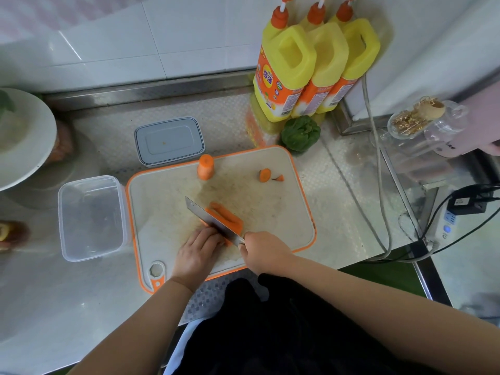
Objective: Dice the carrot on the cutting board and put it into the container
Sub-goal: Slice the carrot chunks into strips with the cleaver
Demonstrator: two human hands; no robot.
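**Lengthwise cutting of a carrot section before dicing**

While the carrot piece point(226, 216) is lying flat near the front edge of the cutting board point(284, 212), the cleaver point(211, 220) is bearing down along its length, apparently splitting it into strips, so dicing proper is judged to be not yet under way. The left hand point(198, 247) is pressing on the near end of the piece with fingers curled onto it, right beside the blade. The right hand point(263, 251) is gripping the cleaver's handle, which is mostly hidden inside the fist.

The carrot is likely handling as a stiff, dense, light thing: it is resisting the blade, and its rounded side is liable to be rolling unless a cut face is sitting down on the board. Its wet cut faces are probably slippery. Holding is best done from above, on the end away from the edge, with fingertips tucked back.

A second carrot chunk point(205, 167) is standing upright at the board's far edge, and a round slice point(265, 175) with a small tip offcut point(280, 177) is lying toward the far right corner. The clear container point(92, 217) is waiting, with no carrot in it, just beside the board's left edge; its lid point(169, 142) is resting beyond the far left corner. Three yellow bottles point(311, 71) and a green vegetable point(300, 133) are standing past the far edge on the steel counter point(351, 212).
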